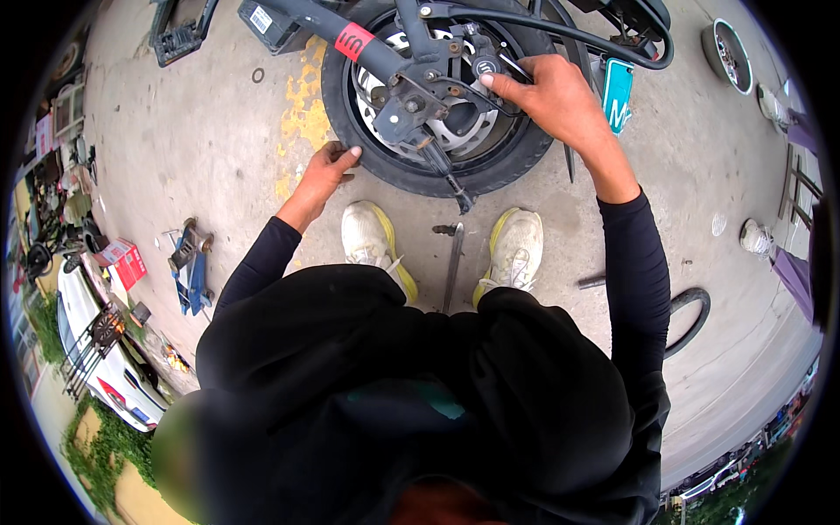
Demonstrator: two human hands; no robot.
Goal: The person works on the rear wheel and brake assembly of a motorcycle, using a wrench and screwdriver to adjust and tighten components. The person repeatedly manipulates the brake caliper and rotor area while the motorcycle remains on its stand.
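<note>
A scooter or motorbike wheel with a black tyre (348, 131) and a silver brake disc (479, 131) lies in front of me, under a dark grey fork leg (363, 48) with a red label. My right hand (560, 96) is closed beside the brake caliper (472, 44). Its thumb and fingers pinch something thin and dark, mostly hidden. At the tyre's near left edge is my left hand (324, 179), thumb stretched toward the rubber and fingers apart from it. It holds nothing that I can see.
Between my shoes lies a metal bar (454, 262). A blue floor jack (191, 267) stands at left, near a red box (122, 262). A round metal pan (728, 57) sits far right, and a curved black tube (696, 319) lies beyond my right arm. A teal plate (618, 92) is beside the wheel.
</note>
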